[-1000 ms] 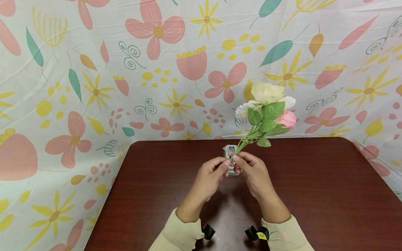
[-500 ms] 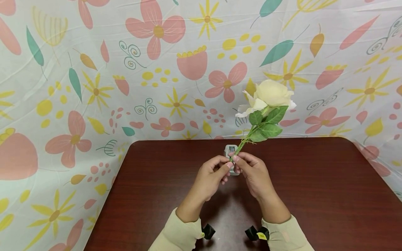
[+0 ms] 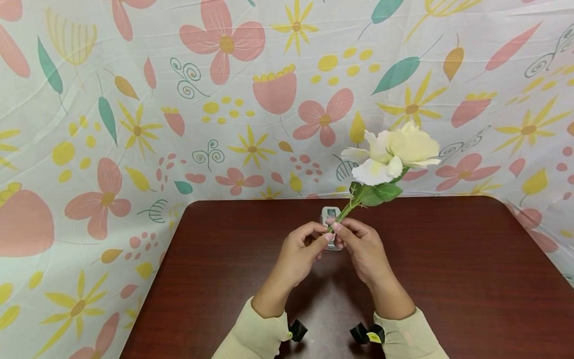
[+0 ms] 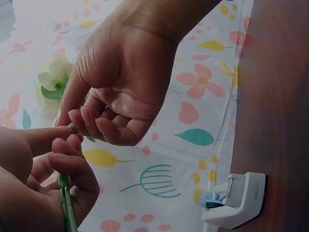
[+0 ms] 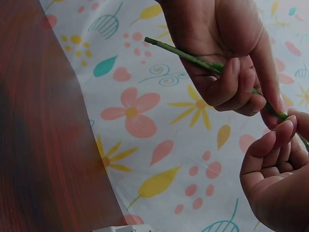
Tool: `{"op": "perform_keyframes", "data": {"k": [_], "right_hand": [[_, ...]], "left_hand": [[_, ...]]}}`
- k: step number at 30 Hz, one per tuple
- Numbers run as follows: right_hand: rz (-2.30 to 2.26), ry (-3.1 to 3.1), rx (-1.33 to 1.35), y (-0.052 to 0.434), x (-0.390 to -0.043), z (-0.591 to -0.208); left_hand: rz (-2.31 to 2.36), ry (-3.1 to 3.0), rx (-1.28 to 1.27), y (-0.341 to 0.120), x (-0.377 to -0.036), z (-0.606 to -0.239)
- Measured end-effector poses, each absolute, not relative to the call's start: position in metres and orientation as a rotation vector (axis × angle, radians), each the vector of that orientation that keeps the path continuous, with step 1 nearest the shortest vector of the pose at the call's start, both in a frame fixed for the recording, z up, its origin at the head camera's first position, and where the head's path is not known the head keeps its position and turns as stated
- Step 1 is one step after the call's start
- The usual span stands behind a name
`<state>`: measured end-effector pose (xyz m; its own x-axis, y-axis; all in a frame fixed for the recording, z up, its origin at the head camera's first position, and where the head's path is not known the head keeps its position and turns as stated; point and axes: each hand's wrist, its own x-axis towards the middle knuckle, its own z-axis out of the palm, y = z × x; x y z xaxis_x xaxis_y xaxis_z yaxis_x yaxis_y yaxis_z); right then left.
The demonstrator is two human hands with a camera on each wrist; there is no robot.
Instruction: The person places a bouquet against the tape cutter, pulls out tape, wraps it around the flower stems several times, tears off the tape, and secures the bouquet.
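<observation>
My left hand (image 3: 301,252) and right hand (image 3: 366,252) meet near the middle of the table, both pinching the lower part of the green stems (image 3: 347,211) between thumb and fingers. From there the artificial roses lean up and to the right. At the top a large cream rose (image 3: 414,143) sits beside open white petals (image 3: 374,170), with green leaves (image 3: 381,193) below. The right wrist view shows a cut stem end (image 5: 152,41) sticking out past the fingers. A small white tape dispenser (image 4: 248,203) stands behind the hands, partly hidden by them in the head view.
The dark red-brown wooden table (image 3: 448,279) has rounded back corners. Behind it and along the left hangs a white cloth (image 3: 269,174) printed with flowers and leaves. A black wrist device (image 3: 297,331) shows at the left cuff, another black device (image 3: 365,333) at the right.
The roses have turned about their stems between the fingers. A pink rose that showed on the right is now hidden, and white petals face forward. Both hands stay in place.
</observation>
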<state>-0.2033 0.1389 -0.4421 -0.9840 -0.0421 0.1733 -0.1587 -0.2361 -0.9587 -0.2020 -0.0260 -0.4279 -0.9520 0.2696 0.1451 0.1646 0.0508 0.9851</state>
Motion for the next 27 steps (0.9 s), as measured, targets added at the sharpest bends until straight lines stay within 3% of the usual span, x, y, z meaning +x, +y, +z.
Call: {"op": "perform_keyframes", "data": {"k": [27], "right_hand": [[2.369,-1.913,0.256,0.1379,-0.2033,-0.4408]], "left_hand": [[1.965,2.303,0.455,-0.0264,-0.2001,-0.4262]]}}
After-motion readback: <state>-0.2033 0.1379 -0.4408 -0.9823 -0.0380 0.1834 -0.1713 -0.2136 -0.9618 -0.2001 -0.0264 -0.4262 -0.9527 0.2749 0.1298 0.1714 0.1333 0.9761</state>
